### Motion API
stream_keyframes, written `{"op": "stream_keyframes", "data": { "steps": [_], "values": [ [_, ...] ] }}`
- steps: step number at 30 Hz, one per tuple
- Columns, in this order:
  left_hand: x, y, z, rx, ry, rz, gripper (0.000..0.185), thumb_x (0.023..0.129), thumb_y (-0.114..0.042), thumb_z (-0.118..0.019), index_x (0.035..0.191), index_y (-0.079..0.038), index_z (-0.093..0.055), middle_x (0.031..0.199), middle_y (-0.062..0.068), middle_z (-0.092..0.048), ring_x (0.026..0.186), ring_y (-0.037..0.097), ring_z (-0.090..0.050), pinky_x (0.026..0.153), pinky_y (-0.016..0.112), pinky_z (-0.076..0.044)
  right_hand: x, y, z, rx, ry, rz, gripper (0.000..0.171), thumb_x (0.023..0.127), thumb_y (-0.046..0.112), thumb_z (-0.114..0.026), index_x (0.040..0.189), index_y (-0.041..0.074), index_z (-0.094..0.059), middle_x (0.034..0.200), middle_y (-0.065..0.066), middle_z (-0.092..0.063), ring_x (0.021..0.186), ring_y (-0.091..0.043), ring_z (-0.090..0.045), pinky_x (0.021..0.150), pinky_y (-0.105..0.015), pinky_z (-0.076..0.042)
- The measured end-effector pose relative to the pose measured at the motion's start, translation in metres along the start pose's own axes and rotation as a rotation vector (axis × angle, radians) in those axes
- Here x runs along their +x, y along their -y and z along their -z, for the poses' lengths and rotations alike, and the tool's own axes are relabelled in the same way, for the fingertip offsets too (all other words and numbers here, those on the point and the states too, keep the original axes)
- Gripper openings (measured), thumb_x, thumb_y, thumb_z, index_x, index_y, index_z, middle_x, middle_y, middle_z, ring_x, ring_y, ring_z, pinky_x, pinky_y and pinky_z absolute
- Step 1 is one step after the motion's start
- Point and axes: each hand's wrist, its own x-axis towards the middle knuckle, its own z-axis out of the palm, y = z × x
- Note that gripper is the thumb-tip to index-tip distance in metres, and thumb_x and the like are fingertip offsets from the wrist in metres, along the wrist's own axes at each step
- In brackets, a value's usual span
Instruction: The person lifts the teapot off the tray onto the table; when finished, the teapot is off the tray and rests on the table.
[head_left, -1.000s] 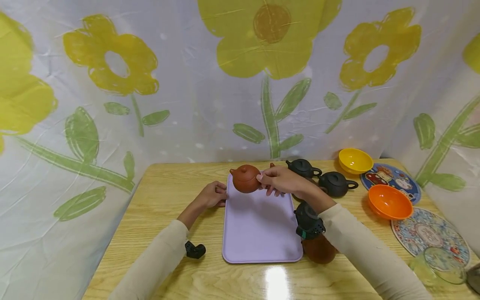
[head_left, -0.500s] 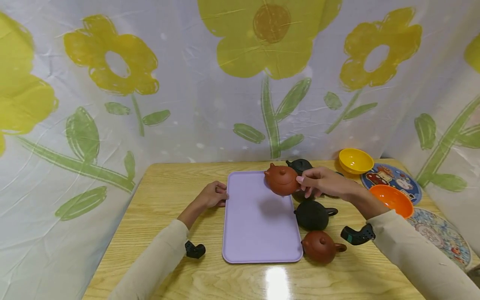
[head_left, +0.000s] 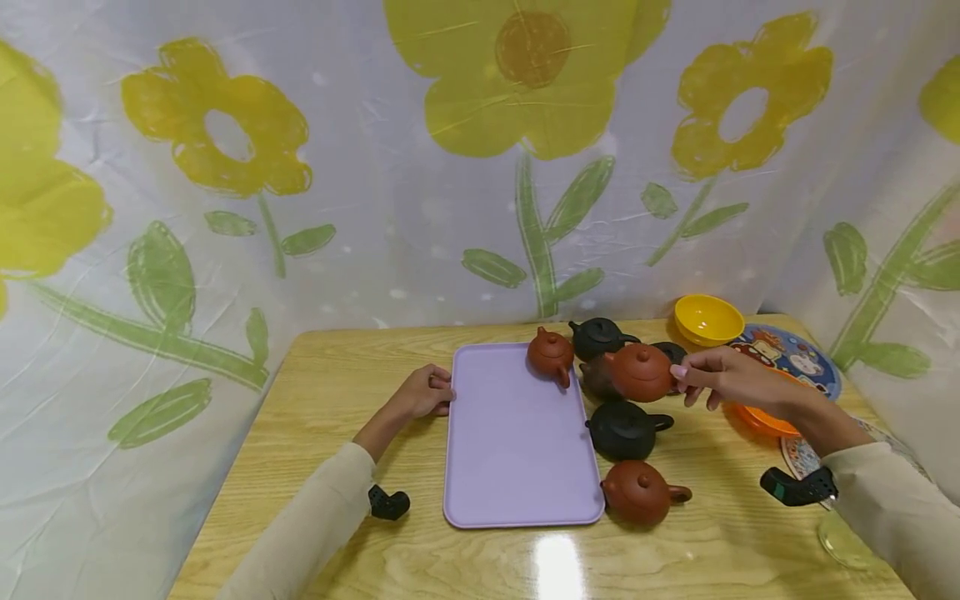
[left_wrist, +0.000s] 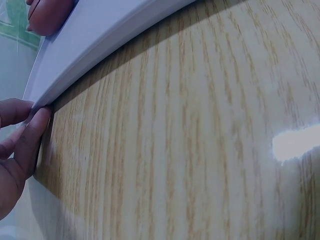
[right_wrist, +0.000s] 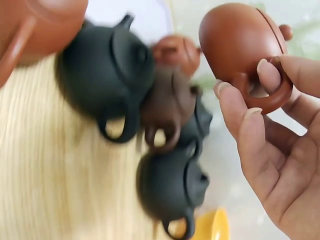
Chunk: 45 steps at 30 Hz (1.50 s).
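Flowered sheeting hangs behind a pale wood worktop [head_left: 337, 533] in the head view. Right hand [head_left: 723, 379] reaches out over the worktop's right half with the arm stretched forward, sleeve trailing back toward the near right corner, and it is holding a red-brown teapot [head_left: 640, 372] by the handle, lifted clear of the surface, spout side pointing left. That teapot hangs just right of the lilac tray [head_left: 513, 442], in front of a dark brown teapot [head_left: 596, 379]. On the tray's far right corner sits a small red teapot [head_left: 551, 354]. Beside the tray's right edge stand a black teapot [head_left: 625, 429] and, nearer the front edge, another red-brown pot [head_left: 639, 492]. A second black pot [head_left: 597, 337] sits toward the far edge, with a yellow bowl [head_left: 708, 319] further right. Left hand [head_left: 423, 394] lies on the worktop at the tray's left edge, fingers loosely curled against the rim, forearm angled back toward the near left.

Left wrist view now: fingers [left_wrist: 30, 135] touch the tray rim [left_wrist: 100, 52], pressing at its edge, nothing gripped.

Right wrist view: index finger threaded through the loop handle, thumb [right_wrist: 300, 70] on top, the red-brown teapot [right_wrist: 240, 40] pinched firmly, hanging above the blurred cluster of black and brown pots below.
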Motion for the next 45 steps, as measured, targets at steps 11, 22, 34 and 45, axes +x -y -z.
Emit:
{"op": "stream_keyframes", "data": {
  "steps": [11, 22, 34, 45],
  "values": [
    [-0.004, -0.003, 0.000, -0.013, 0.012, -0.002, 0.039, 0.094, 0.000, -0.063, 0.130, 0.007, -0.049, 0.118, 0.021, -0.056, 0.087, 0.019, -0.064, 0.076, 0.031, -0.063, -0.019, -0.046, 0.023, -0.040, 0.020, -0.055, 0.034, 0.109, 0.025, -0.044, 0.101, -0.002, -0.063, 0.090, -0.005, -0.065, 0.078, -0.019, -0.061, 0.063, -0.032, -0.054],
    [0.000, 0.002, -0.001, -0.014, 0.015, -0.005, 0.039, 0.094, -0.001, -0.064, 0.130, 0.006, -0.049, 0.117, 0.019, -0.056, 0.087, 0.019, -0.064, 0.074, 0.031, -0.063, -0.021, -0.054, 0.024, -0.045, 0.058, -0.109, 0.037, 0.108, 0.024, -0.046, 0.097, -0.007, -0.063, 0.080, -0.009, -0.056, 0.067, -0.018, -0.052, 0.057, -0.032, -0.048],
    [0.001, 0.001, -0.002, 0.025, -0.001, -0.008, 0.037, 0.095, -0.003, -0.064, 0.128, 0.003, -0.051, 0.117, 0.020, -0.058, 0.086, 0.019, -0.065, 0.073, 0.028, -0.063, -0.015, -0.063, 0.022, -0.069, 0.073, -0.176, 0.035, 0.107, 0.024, -0.048, 0.095, -0.006, -0.063, 0.075, -0.004, -0.052, 0.064, -0.012, -0.047, 0.053, -0.028, -0.044],
    [0.002, 0.002, 0.000, 0.007, 0.001, 0.003, 0.037, 0.094, -0.002, -0.064, 0.129, 0.003, -0.051, 0.118, 0.019, -0.057, 0.088, 0.019, -0.064, 0.074, 0.028, -0.062, -0.011, -0.067, 0.021, -0.022, 0.110, -0.182, 0.036, 0.107, 0.024, -0.048, 0.096, -0.007, -0.063, 0.070, -0.003, -0.046, 0.059, -0.011, -0.042, 0.052, -0.028, -0.043]
  ]
}}
